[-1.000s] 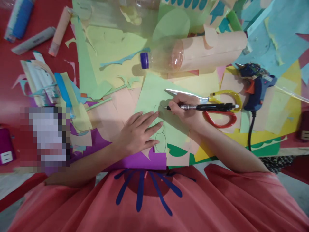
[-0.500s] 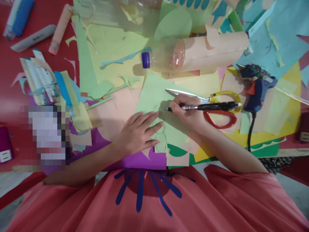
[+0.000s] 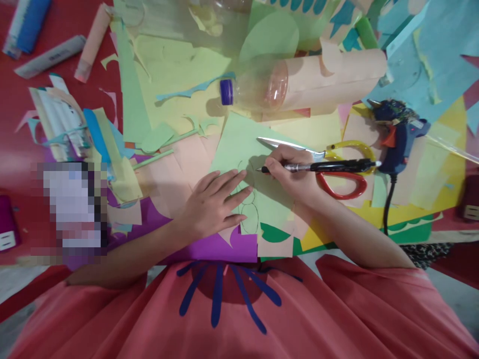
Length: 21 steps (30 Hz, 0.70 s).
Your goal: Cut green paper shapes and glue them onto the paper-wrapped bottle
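A light green sheet of paper (image 3: 235, 142) lies in front of me with thin oval outlines drawn on it. My left hand (image 3: 215, 202) rests flat on its left part, fingers spread, covering some of the drawing. In my right hand (image 3: 294, 174) is a black and clear pen (image 3: 337, 165), its tip at the sheet beside the upper outline. Scissors (image 3: 346, 144) with one yellow and one red handle loop lie under and behind that hand, blades pointing left.
Beyond the sheet lies a clear bottle (image 3: 258, 89) with a purple cap, wrapped in peach paper. A blue glue gun (image 3: 402, 139) with its cord is at the right. Markers (image 3: 69, 122), a blurred-out phone-like object (image 3: 75, 207) and paper scraps spread over the left side.
The pen and right hand have shifted very slightly, with the pen lying a little flatter. My left hand stays in place on the paper.
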{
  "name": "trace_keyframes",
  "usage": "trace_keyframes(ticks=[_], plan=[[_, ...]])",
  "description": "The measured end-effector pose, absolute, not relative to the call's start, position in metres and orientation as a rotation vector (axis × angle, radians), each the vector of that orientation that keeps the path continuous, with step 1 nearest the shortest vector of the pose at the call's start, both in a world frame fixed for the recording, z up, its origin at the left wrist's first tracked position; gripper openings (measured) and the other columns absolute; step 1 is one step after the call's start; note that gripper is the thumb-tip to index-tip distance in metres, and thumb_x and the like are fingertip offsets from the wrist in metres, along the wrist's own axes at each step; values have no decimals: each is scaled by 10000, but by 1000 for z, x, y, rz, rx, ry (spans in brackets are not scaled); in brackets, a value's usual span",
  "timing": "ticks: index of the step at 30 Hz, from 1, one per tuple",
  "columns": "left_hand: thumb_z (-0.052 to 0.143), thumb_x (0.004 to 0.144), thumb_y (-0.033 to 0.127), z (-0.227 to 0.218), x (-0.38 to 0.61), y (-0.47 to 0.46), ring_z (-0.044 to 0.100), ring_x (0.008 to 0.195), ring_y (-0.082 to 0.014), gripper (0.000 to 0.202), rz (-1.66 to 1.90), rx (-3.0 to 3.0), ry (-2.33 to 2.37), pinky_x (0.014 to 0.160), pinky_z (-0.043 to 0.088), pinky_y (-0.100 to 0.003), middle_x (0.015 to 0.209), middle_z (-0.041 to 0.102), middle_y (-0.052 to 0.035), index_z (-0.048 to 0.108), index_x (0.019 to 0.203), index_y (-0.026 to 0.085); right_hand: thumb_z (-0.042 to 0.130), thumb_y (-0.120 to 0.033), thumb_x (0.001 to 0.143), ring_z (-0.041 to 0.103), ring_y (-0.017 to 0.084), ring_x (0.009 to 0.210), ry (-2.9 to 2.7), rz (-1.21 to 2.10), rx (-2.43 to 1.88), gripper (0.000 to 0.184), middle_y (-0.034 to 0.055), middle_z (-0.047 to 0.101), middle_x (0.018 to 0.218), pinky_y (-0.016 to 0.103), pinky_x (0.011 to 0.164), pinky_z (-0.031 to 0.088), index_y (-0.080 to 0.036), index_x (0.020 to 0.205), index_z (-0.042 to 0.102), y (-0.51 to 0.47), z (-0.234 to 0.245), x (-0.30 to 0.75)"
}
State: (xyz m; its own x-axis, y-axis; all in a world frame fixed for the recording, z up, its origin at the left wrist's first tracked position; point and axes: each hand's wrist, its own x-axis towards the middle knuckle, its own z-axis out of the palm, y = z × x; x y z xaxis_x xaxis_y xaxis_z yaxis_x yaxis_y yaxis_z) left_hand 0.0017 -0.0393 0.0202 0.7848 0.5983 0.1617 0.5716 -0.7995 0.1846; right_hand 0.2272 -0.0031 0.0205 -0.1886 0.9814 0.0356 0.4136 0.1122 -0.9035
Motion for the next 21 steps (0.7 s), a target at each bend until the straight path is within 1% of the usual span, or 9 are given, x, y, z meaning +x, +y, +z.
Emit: trace_keyframes(ticks=[4,8,11,16,21], plan=[[463,1008,447,17,1,-39,559,1347,-244,437,331,2827,1031,1138,370,-386,1471,590,-108,614,1350,221,559,-218,864,406,99,505,-1674,1052,-1406,305,-48,450,530,279,508,341,-233,604,400,-3,18,226],[484,1002,430,17,1,-39,573,1337,-257,400,367,2830,1015,1115,395,-402,1463,594,-123,625,1331,253,587,-253,873,432,94,522,-1678,1061,-1383,278,-50,471,555,280,518,341,-231,636,445,-2,14,225],[509,992,413,19,1,-38,593,1319,-274,380,369,2834,999,1093,428,-419,1441,609,-138,641,1313,258,603,-288,870,417,90,510,-1666,1084,-1376,253,-55,476,547,277,508,328,-227,658,478,-2,12,222],[531,984,398,22,1,-37,582,1336,-283,388,298,2834,988,1089,454,-437,1471,583,-137,629,1345,293,622,-294,853,400,91,512,-1660,1074,-1397,255,-55,470,545,278,511,334,-228,652,479,-1,12,220],[525,987,401,21,1,-37,583,1337,-283,385,296,2826,989,1090,460,-437,1473,582,-134,634,1343,301,603,-250,829,385,88,512,-1702,1083,-1387,261,-58,450,536,273,505,320,-226,619,450,0,13,223]])
